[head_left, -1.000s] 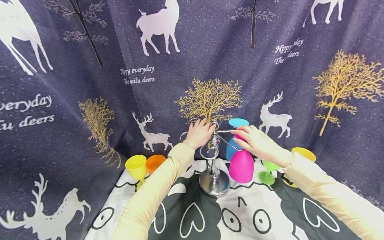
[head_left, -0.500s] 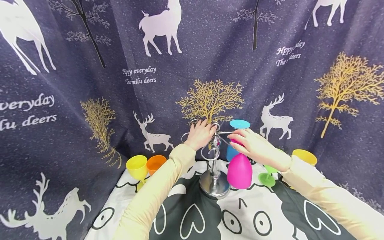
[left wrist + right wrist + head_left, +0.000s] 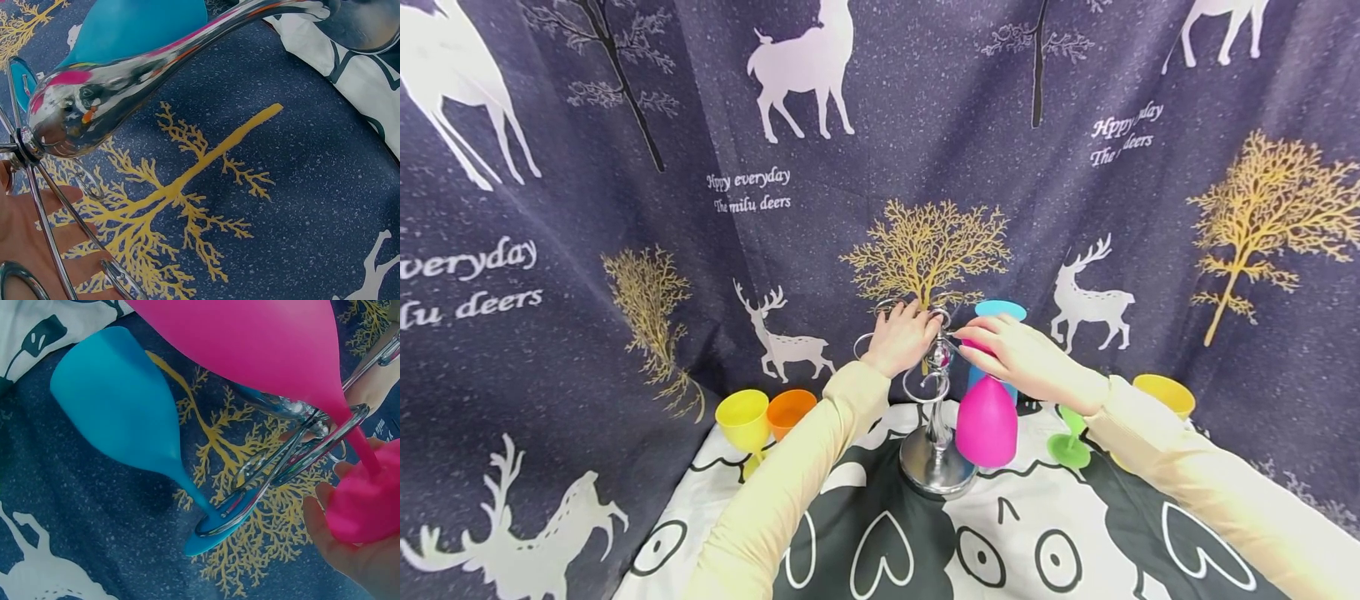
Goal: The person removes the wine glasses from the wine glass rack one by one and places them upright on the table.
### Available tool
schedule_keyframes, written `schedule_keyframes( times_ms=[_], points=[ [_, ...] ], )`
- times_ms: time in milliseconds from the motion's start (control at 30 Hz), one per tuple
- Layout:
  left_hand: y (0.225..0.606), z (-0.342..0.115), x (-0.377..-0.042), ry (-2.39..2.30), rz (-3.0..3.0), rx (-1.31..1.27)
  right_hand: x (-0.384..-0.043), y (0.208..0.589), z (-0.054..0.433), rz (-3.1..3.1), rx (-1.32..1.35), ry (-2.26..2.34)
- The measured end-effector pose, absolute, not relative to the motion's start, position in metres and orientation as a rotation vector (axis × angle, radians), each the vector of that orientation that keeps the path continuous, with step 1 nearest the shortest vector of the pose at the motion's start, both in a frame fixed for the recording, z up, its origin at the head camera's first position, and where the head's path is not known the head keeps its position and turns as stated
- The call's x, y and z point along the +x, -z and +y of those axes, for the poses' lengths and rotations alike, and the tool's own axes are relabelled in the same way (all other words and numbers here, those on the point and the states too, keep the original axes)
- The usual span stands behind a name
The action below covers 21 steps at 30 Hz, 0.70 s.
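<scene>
A silver goblet rack (image 3: 937, 463) with wire hoops stands on the cloth. My left hand (image 3: 901, 340) holds its top, fingers among the wires (image 3: 65, 240) below the round metal body. Upside down in my right hand (image 3: 1037, 358) is a pink plastic goblet (image 3: 987, 423), gripped at its foot (image 3: 369, 500). In the right wrist view its stem (image 3: 364, 450) sits at the end of a wire hoop (image 3: 331, 447), bowl on one side and foot on the other. A blue goblet (image 3: 119, 403) hangs upside down by its foot from another hoop, behind the pink one.
Yellow (image 3: 742, 421) and orange (image 3: 790, 411) goblets stand at the left, partly behind my left sleeve. A green goblet (image 3: 1070, 450) and another yellow goblet (image 3: 1163, 395) are at the right, partly behind my right arm. A dark deer-print curtain (image 3: 820, 242) hangs close behind.
My right hand has moved left with the pink goblet, bringing its stem closer to the rack's centre. My left hand stays on the rack's top.
</scene>
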<state>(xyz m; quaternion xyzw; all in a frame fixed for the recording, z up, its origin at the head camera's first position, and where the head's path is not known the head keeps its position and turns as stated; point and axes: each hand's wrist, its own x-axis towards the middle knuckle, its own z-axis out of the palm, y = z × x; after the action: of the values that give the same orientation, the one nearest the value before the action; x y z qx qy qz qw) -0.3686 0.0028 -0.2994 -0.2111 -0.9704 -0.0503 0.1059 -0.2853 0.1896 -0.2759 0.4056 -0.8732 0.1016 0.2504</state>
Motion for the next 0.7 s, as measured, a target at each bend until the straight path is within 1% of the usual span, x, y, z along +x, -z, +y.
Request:
schedule_keyframes(
  times_ms=[433,700],
  points=[
    [0.300,0.002,-0.368,0.170,-2.852,-0.613,-0.302,0.274,0.183,-2.417,1.094,-0.296],
    [0.300,0.002,-0.367,0.138,-2.829,-0.621,-0.312,0.271,0.185,-2.480,1.017,-0.294]
  ],
)
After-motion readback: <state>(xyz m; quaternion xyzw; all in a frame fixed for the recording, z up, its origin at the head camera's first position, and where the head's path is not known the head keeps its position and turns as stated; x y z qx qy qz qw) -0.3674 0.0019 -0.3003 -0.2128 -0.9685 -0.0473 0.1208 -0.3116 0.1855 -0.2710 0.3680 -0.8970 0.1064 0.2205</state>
